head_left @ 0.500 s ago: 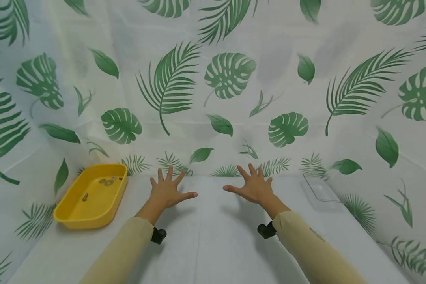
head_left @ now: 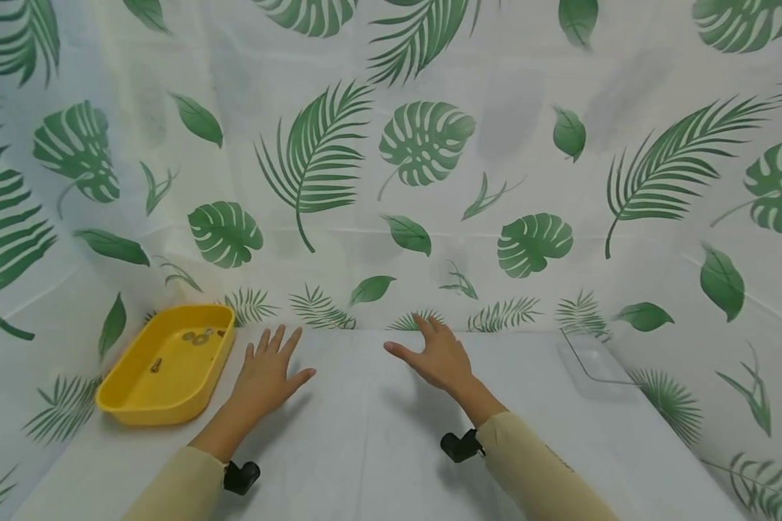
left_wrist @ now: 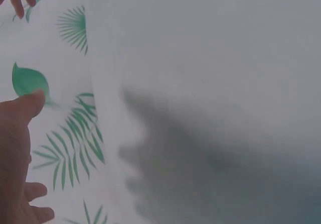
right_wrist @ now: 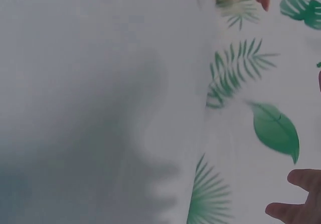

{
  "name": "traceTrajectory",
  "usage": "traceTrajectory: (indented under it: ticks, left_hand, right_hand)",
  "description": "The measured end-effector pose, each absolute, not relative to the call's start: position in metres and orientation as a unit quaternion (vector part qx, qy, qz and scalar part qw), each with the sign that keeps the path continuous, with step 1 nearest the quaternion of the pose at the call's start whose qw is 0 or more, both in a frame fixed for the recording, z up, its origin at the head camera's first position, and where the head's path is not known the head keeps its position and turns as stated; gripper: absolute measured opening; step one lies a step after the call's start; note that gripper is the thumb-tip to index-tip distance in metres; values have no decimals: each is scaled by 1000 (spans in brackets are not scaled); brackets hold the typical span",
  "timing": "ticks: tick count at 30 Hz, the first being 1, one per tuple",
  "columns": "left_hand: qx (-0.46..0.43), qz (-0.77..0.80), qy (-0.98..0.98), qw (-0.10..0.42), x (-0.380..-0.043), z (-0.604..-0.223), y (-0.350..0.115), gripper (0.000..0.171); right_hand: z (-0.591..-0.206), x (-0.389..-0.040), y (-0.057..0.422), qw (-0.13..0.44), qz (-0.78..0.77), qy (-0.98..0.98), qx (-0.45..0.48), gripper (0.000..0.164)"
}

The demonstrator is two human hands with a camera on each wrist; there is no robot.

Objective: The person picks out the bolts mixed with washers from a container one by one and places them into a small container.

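Note:
My left hand (head_left: 262, 378) hovers over the white table with its fingers spread and nothing in it, just right of a yellow tray (head_left: 125, 405). Inside that tray lie a small bolt-like piece (head_left: 156, 365) and several small ring-shaped pieces (head_left: 199, 338) resembling washers. My right hand (head_left: 440, 362), also holding nothing, is held above the middle of the table, fingers extended and thumb pointing left. At the edge of the left wrist view the left thumb (left_wrist: 31, 105) shows, while the right wrist view catches a few right fingers (right_wrist: 288, 211).
A shallow clear plastic container (head_left: 596, 376) sits at the table's right back edge. Behind the table (head_left: 365, 449) hangs a white sheet (head_left: 339, 271) printed with green leaves. A black wrist camera is strapped under each sleeve.
My left hand has moved left and toward me, closer to the yellow tray. My right hand has shifted left, its fingers less spread. The view has tilted slightly.

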State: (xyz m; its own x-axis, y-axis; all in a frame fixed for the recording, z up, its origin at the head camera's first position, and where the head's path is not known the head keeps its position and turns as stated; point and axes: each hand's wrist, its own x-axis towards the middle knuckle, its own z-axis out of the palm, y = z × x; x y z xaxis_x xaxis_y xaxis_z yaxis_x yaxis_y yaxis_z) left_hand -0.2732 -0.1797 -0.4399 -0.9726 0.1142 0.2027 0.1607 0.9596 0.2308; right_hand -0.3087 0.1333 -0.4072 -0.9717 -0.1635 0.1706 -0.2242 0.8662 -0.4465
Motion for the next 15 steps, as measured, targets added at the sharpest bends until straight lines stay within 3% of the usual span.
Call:
traceTrajectory:
  ticks: [7,15]
  left_hand:
    - [-67,-137,-980,129,-250,-437,-212,81]
    - [-33,-167,-964,206,-223,-433,-252,66]
  right_hand:
    - [-417,-304,103,103,262,-951,130,88]
    - [-424,-299,68,66,344,-925,145,83]
